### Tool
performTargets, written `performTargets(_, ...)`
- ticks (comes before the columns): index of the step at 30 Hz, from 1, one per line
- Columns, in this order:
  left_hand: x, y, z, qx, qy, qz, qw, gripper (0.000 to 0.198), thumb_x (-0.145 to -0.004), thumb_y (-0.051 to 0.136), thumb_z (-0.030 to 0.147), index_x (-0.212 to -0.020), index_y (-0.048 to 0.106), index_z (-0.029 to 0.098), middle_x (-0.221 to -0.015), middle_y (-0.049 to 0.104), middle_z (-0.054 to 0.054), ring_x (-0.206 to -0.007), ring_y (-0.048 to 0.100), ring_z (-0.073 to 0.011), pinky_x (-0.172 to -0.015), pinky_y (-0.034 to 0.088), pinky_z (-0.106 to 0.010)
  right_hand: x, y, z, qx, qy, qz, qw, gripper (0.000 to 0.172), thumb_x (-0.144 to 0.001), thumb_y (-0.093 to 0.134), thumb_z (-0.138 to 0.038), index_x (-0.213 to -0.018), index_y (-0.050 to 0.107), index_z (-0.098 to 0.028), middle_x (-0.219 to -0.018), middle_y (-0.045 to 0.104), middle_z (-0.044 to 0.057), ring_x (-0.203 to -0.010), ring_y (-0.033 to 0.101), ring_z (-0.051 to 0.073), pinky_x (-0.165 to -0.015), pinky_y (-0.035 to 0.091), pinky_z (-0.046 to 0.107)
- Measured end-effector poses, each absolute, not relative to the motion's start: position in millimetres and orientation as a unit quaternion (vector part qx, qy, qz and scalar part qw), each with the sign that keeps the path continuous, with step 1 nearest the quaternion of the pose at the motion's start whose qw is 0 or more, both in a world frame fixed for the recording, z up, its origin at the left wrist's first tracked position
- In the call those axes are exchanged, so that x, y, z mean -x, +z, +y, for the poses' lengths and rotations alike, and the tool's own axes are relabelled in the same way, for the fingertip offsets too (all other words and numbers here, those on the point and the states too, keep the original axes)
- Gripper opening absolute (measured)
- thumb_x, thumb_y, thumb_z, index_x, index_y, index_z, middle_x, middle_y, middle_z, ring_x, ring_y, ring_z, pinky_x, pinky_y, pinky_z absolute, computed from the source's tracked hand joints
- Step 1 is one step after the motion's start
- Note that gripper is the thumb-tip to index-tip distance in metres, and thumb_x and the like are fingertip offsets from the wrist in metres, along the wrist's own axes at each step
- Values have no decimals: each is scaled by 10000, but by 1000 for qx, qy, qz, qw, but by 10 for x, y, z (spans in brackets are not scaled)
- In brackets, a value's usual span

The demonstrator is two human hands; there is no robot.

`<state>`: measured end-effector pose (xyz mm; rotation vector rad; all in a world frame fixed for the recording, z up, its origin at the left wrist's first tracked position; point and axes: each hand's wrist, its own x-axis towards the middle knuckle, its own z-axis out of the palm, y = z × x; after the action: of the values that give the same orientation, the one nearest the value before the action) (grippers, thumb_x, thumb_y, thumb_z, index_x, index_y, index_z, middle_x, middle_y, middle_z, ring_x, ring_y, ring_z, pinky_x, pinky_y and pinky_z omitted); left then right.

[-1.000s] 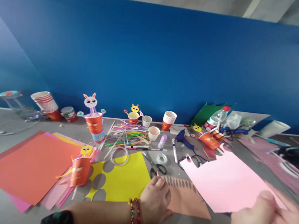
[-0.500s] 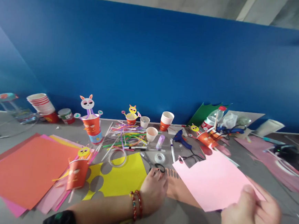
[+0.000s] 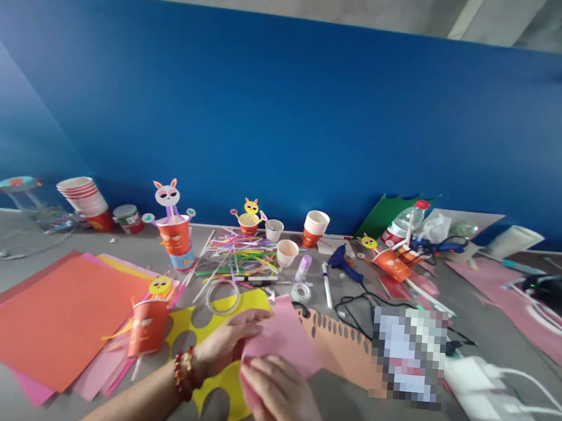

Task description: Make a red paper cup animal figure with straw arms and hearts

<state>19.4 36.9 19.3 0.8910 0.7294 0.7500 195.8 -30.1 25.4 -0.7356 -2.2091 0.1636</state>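
Both my hands hold a pink paper sheet (image 3: 285, 335) low in the middle of the view, above the table. My left hand (image 3: 224, 345), with a beaded bracelet at the wrist, grips the sheet's left edge. My right hand (image 3: 280, 398) pinches its lower part from below. Under them lies a yellow sheet (image 3: 210, 373) with round holes cut out. To the right lies an orange-brown sheet (image 3: 342, 355) with a row of small cut-outs.
Orange and pink sheets (image 3: 58, 316) lie at left with a decorated orange cup (image 3: 148, 324). Further back are straws (image 3: 243, 256), cup stacks (image 3: 85, 198), a tape roll (image 3: 300, 292), a blue glue gun (image 3: 345, 261), cables and a white adapter (image 3: 482, 379).
The pink sheet came from the right side of the table to the middle. My right hand moved left with it, and my left hand lifted off the orange-brown sheet to grip it.
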Motion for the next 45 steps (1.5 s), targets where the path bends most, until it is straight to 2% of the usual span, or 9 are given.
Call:
performTargets(5,180,25,414,-603,273,406,631,424,-857,559,189,-1277,615,169,-1162,714,-100,-1073,655,-223,-868,528,-347,-1877,124,-343,235,121,-904,335,503,-922,604,-527,-1302,576,-199,-1147,759,90,-991,705,239,-895,589,330)
performTargets(9,259,-42,499,-679,248,391,570,508,-786,538,85,-1289,587,142,-1248,691,-135,-1176,637,-228,-970,511,-357,-2027,130,-321,343,118,-874,323,313,-935,579,-266,-1239,623,-204,-1160,737,115,-1073,680,264,-960,560,390)
performTargets(13,264,-24,536,-746,216,392,494,583,-773,548,64,-1348,541,168,-1079,745,-83,-965,700,-196,-867,554,-318,-2173,53,-260,435,94,-828,340,327,-892,484,-82,-1148,654,-194,-1098,738,127,-1032,695,268,-896,592,401)
performTargets(17,287,61,517,-797,199,425,381,607,-785,528,56,-1378,513,186,-1078,718,-84,-920,678,-228,-881,542,-397,-2298,-67,-248,460,107,-820,323,311,-915,473,-86,-1123,671,-206,-1084,741,119,-1010,707,267,-854,611,402)
performTargets(21,290,140,405,-816,204,458,288,469,-865,470,88,-1320,558,158,-1220,651,-153,-1129,604,-312,-1014,454,-528,-2352,-150,-270,454,107,-829,307,284,-927,488,-107,-1105,691,-194,-1103,751,131,-1022,707,281,-871,606,426)
performTargets(25,185,143,157,-868,178,402,229,355,-922,531,196,-1271,596,198,-1306,641,-106,-1239,549,-289,-1095,415,-475,-2297,-180,-280,436,115,-841,301,234,-935,530,-138,-1089,699,-192,-1105,757,120,-1030,697,284,-908,587,452)
performTargets(28,96,80,-1,-910,124,353,177,506,-896,641,350,-1367,527,208,-1431,567,-110,-1326,489,-321,-1136,375,-523,-2220,-181,-290,422,108,-848,302,220,-922,544,-126,-1055,707,-192,-1091,761,112,-1025,693,289,-903,586,452)
performTargets(32,101,6,-71,-917,88,357,153,595,-877,670,403,-1411,482,221,-1452,549,-111,-1371,448,-327,-1168,316,-575,-2237,-146,-259,414,97,-852,305,275,-902,511,-84,-1051,711,-201,-1099,761,97,-1022,697,277,-915,582,447)
performTargets(45,254,99,43,-925,75,337,161,523,-854,684,369,-1339,535,239,-1452,539,-84,-1319,476,-311,-1130,370,-506,-2699,-72,461,492,40,-809,319,221,-969,486,-188,-1029,698,-208,-1012,756,93,-929,715,262,-810,577,384)
